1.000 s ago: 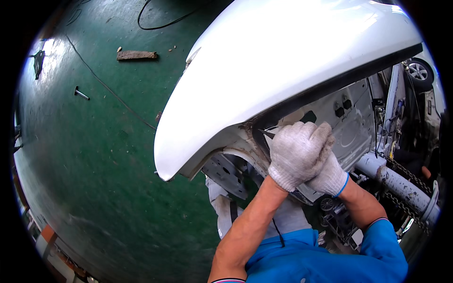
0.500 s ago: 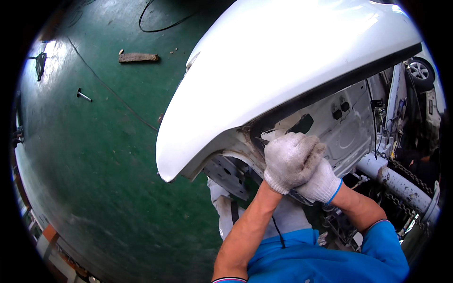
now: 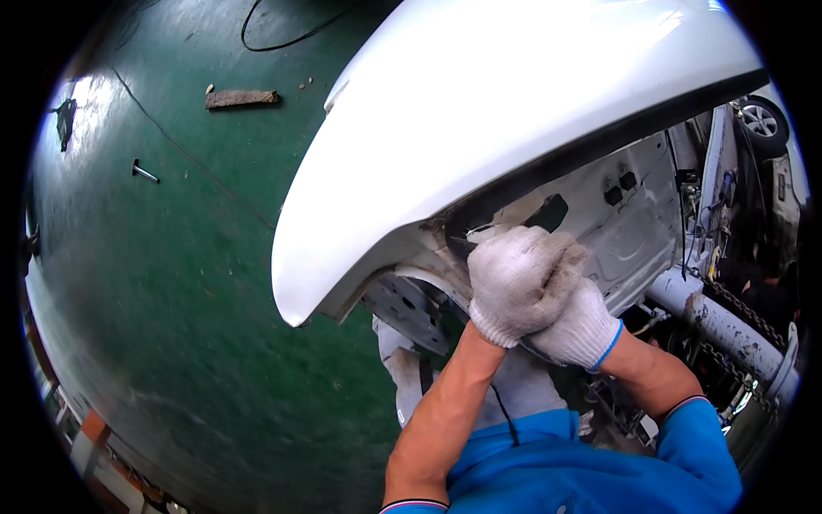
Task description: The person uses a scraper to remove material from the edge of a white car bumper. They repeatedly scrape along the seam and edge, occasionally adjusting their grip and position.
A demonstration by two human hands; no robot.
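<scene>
A large white car body panel [image 3: 479, 103] has a dark-edged opening [image 3: 599, 128] along its lower side. At that opening's near lower corner my left hand [image 3: 524, 287], in a knitted white glove, is closed on top of my right one. My right hand [image 3: 572, 325], gloved alike with a blue cuff edge, is mostly covered by the left. Both are clenched together on something hidden under them. Behind them shows a bare metal inner panel [image 3: 634, 223] with small black fittings and a ragged gap. Below sits a perforated metal bracket [image 3: 402, 308].
A painted steel tube [image 3: 719, 321] with chains [image 3: 736, 300] crosses at right. A car wheel [image 3: 760, 122] and car parts lie beyond. On the green floor [image 3: 171, 300] at left are a wooden block [image 3: 241, 98], a hammer-like tool [image 3: 145, 171] and a black cable [image 3: 287, 44].
My joined hands have moved down and slightly left since a second ago, staying clenched at the opening's corner. The view has shifted slightly against the panel.
</scene>
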